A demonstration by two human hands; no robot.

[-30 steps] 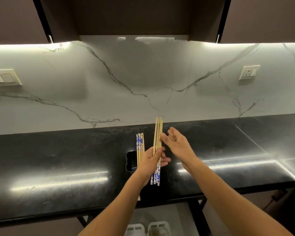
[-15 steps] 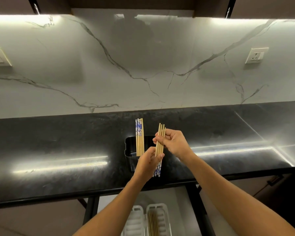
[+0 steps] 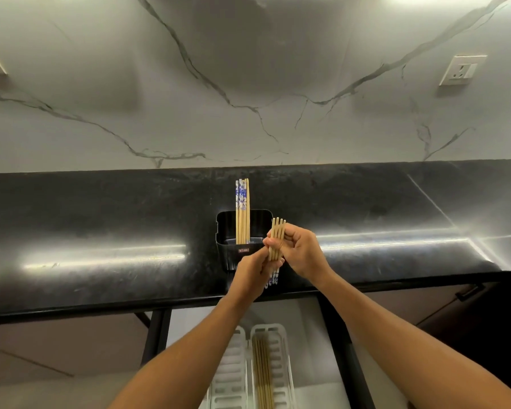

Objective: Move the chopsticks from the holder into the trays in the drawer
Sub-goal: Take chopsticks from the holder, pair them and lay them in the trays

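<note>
Four slim wooden chopsticks (image 3: 278,228) in right hand (image 3: 303,252)

We stretch our 2 bare forearms forward; left hand (image 3: 250,273) and right hand (image 3: 301,252) meet, fingers curled, both pinching the chopsticks (image 3: 278,229).

I see pale wooden chopsticks (image 3: 277,231), a glossy black plastic holder (image 3: 226,230), a polished black stone counter (image 3: 101,219) and 2 white plastic trays (image 3: 233,367).
</note>
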